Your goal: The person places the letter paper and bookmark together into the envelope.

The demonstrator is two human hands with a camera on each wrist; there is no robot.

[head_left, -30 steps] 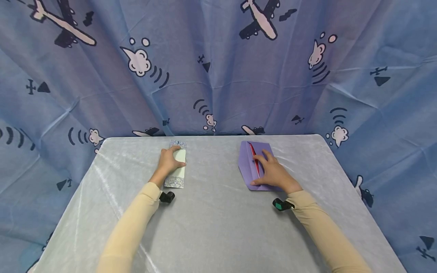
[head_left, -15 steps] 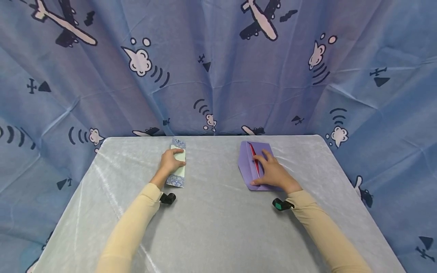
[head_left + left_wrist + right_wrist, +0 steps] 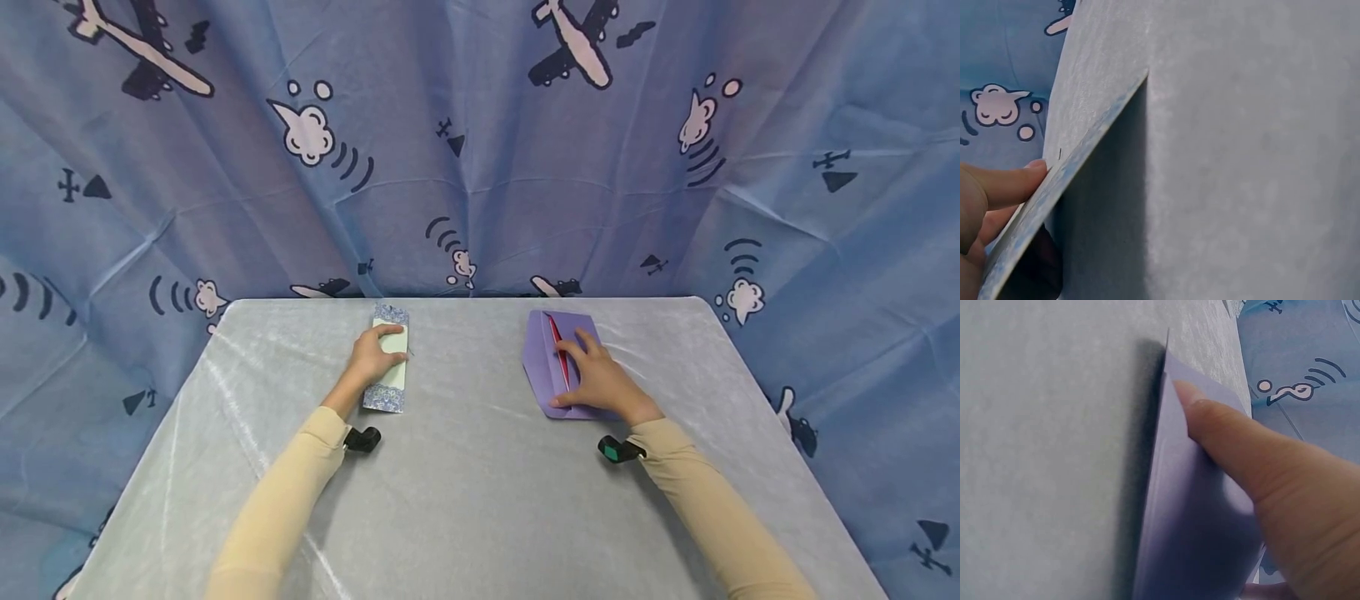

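Observation:
My left hand [image 3: 371,358] holds a narrow pale card [image 3: 385,400] with blue patterned bands at both ends, like a bookmark. In the left wrist view the card [image 3: 1060,181] is tilted off the table, its edge toward the camera, with the thumb on its near face. A thin dark line shows beside its right edge in the head view. Over on the right, my right hand [image 3: 603,383] grips a purple envelope [image 3: 535,358] at its opening, where a red strip [image 3: 558,346] shows inside. The right wrist view shows a thumb at the edge of the envelope [image 3: 1191,506].
Both things are near the far edge of a table with a pale grey cover [image 3: 465,483]. Behind it hangs a blue curtain [image 3: 495,217] printed with planes and clouds. Bare table cover lies between the hands.
The card shifted slightly away from me and its tilt changed, its bands turning from greyish to bluer; the left hand moved a little with it. The right hand and envelope have stayed put.

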